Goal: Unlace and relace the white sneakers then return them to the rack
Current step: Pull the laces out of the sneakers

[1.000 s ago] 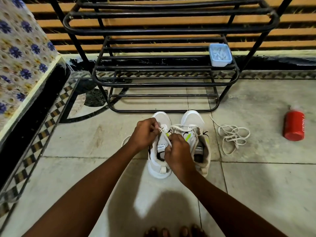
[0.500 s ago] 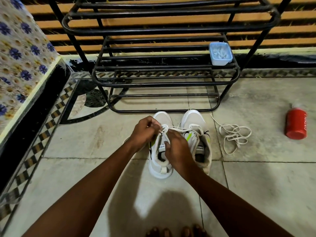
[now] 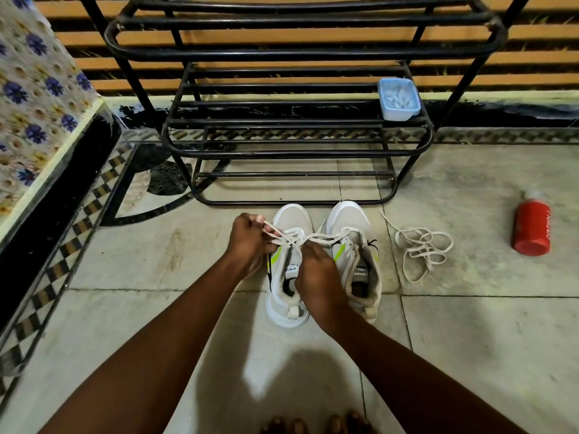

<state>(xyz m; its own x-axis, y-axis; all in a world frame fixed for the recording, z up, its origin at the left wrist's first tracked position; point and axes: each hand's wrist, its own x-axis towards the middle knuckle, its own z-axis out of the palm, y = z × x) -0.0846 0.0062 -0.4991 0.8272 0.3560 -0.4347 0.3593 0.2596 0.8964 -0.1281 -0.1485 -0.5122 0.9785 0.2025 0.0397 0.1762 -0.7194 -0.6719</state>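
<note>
Two white sneakers stand side by side on the floor tiles, toes toward the black metal rack (image 3: 294, 151). Over the left sneaker (image 3: 289, 220), my left hand (image 3: 247, 238) pinches a strand of its white lace (image 3: 294, 238), drawn out to the left. My right hand (image 3: 316, 270) grips the lace at the shoe's upper eyelets and hides part of the tongue. One lace end trails right across the right sneaker (image 3: 352, 220), which has no lace in its eyelets. A loose white lace (image 3: 419, 250) lies in a heap to its right.
A red bottle (image 3: 531, 228) lies on the floor at the right. A pale blue box (image 3: 398, 98) sits on the rack's middle shelf, right end. A flowered cloth (image 3: 34, 98) covers a raised ledge at the left. My toes (image 3: 313, 424) show at the bottom edge.
My left hand has pulled the lace strand farther out to the left and slightly up. The lace now crosses over the left sneaker's eyelets. My right hand stays at the shoe's throat.
</note>
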